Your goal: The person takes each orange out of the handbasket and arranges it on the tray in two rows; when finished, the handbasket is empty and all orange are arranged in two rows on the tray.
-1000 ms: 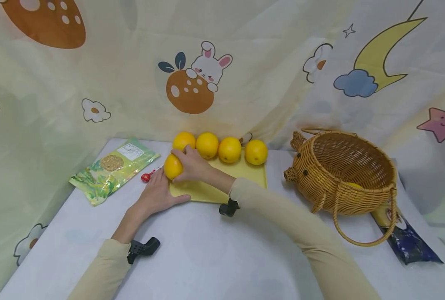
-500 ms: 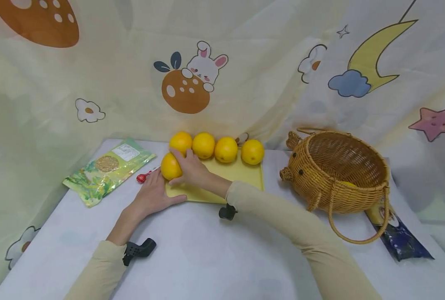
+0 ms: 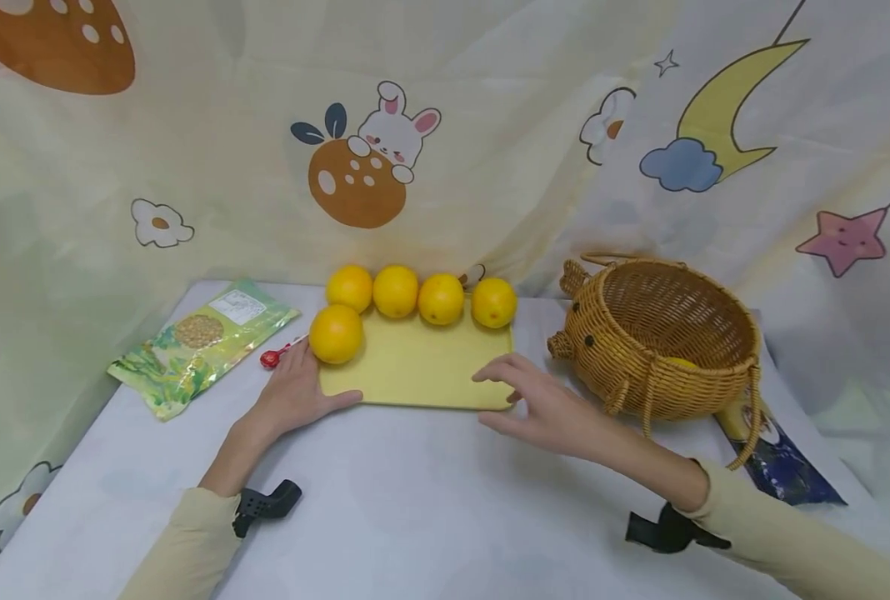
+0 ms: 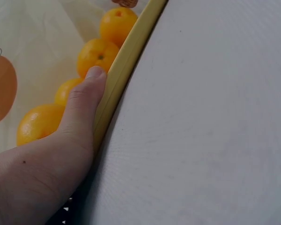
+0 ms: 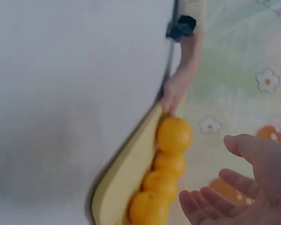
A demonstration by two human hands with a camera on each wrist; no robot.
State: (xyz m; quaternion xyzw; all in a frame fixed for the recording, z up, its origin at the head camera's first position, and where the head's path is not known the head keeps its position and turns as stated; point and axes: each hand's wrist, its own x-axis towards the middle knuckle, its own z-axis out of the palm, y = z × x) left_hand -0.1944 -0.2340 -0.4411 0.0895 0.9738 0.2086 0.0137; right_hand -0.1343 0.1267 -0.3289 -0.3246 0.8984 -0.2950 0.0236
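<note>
Plainly, cartoon-printed cloth [image 3: 512, 167] backs the white table [image 3: 430, 500] and tray [image 3: 422, 367].

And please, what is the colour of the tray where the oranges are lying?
The tray is pale yellow; it shows best in the head view.

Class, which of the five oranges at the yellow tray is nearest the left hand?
The front-left orange, beside the left hand; the other four sit farther back in a row.
</note>
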